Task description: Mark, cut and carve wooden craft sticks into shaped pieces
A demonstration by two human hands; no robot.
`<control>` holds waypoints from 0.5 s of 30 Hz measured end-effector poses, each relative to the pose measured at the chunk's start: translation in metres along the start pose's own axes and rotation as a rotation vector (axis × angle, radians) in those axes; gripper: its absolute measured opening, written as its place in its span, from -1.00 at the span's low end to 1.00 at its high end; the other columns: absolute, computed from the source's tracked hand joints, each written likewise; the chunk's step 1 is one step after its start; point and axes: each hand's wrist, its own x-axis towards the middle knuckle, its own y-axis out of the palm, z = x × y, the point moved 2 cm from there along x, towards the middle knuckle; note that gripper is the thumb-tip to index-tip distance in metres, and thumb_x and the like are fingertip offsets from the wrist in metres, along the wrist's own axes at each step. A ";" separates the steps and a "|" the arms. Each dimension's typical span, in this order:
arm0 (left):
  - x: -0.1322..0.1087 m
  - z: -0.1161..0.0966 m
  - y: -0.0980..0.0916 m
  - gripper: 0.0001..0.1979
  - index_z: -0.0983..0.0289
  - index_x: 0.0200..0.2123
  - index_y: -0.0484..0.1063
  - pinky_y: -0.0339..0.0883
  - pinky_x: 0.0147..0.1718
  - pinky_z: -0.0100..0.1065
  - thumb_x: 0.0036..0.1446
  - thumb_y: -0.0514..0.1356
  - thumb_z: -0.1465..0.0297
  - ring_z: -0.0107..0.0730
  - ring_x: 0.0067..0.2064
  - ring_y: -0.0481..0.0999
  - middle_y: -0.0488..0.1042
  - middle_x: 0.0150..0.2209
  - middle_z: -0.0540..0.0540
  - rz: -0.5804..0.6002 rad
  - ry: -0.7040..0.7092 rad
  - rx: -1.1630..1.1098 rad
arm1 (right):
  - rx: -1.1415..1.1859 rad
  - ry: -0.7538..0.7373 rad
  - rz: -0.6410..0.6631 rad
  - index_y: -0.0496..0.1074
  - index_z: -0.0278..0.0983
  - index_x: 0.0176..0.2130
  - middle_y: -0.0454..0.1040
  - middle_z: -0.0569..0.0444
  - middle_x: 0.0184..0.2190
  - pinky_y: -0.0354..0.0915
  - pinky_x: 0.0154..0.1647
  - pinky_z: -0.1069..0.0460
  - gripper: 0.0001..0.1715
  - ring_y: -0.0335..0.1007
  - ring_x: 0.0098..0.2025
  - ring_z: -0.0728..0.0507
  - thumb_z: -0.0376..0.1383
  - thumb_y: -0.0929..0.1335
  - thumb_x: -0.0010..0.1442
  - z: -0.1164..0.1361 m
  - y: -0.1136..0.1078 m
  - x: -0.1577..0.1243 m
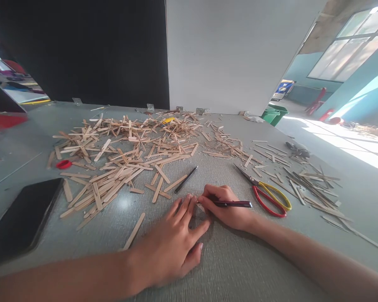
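A dark pen (pixel 236 204) is being gripped in the right hand (pixel 228 214), its fingers being curled around the barrel, while the writing tip is being hidden behind them. The rear end is being pointed rightward above the grey table (pixel 255 260). The left hand (pixel 173 243) is being held palm down just beside it, fingers extended and slightly parted, the fingertips being brought close to the right hand's — whether anything is being pinned beneath them cannot be told. A small pale piece (pixel 201 207), mostly covered, is being glimpsed between the hands.

Beyond the left fingertips, a slim dark rod (pixel 186 179) is being left on the table, near the wide heap of wooden sticks (pixel 113 184); one loose stick (pixel 135 230) is being partly covered by the left forearm. To the right, scissors (pixel 254 181) with one red and one yellow handle are being kept near thin strips (pixel 318 197). At the left, a black phone (pixel 25 214) and a red ring (pixel 63 165) are being seen. In the background, any lettering on a blue-and-white panel (pixel 283 88) is being lost to distance — too small to be read
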 end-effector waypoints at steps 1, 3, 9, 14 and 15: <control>0.000 0.000 0.000 -0.52 0.25 0.30 0.37 0.25 0.28 0.27 0.42 0.08 0.18 0.40 0.40 0.23 0.29 0.37 0.48 0.005 -0.001 0.000 | 0.003 0.002 0.003 0.32 -0.22 -0.44 0.37 0.20 -0.60 0.10 -0.50 0.07 -0.59 0.15 -0.55 0.00 -0.11 0.32 0.40 0.000 0.000 0.000; 0.000 0.000 -0.001 -0.52 0.25 0.30 0.37 0.25 0.27 0.27 0.42 0.07 0.18 0.41 0.40 0.22 0.29 0.36 0.51 0.017 -0.002 -0.001 | 0.012 0.005 0.005 0.32 -0.22 -0.45 0.36 0.20 -0.60 0.10 -0.50 0.07 -0.61 0.15 -0.55 0.00 -0.13 0.32 0.39 0.000 0.000 -0.001; 0.001 0.000 -0.003 -0.53 0.26 0.29 0.37 0.23 0.28 0.29 0.43 0.06 0.19 0.41 0.40 0.21 0.29 0.36 0.53 0.014 -0.001 -0.007 | 0.022 0.010 0.009 0.34 -0.23 -0.43 0.39 0.18 -0.59 0.13 -0.49 0.07 -0.64 0.19 -0.55 -0.01 -0.15 0.33 0.38 -0.001 0.000 -0.001; 0.002 0.000 -0.004 -0.52 0.28 0.30 0.35 0.24 0.27 0.28 0.43 0.06 0.19 0.41 0.40 0.22 0.30 0.35 0.54 0.026 0.005 0.004 | 0.019 0.020 0.007 0.34 -0.23 -0.44 0.38 0.19 -0.59 0.12 -0.49 0.07 -0.63 0.17 -0.55 -0.01 -0.15 0.34 0.38 -0.001 0.000 -0.001; 0.002 0.000 -0.003 -0.51 0.28 0.30 0.35 0.24 0.27 0.28 0.43 0.06 0.19 0.41 0.40 0.22 0.29 0.35 0.54 0.023 0.006 0.004 | 0.019 0.025 0.007 0.34 -0.23 -0.44 0.38 0.19 -0.59 0.11 -0.49 0.07 -0.63 0.17 -0.55 -0.01 -0.15 0.34 0.38 -0.001 0.000 -0.001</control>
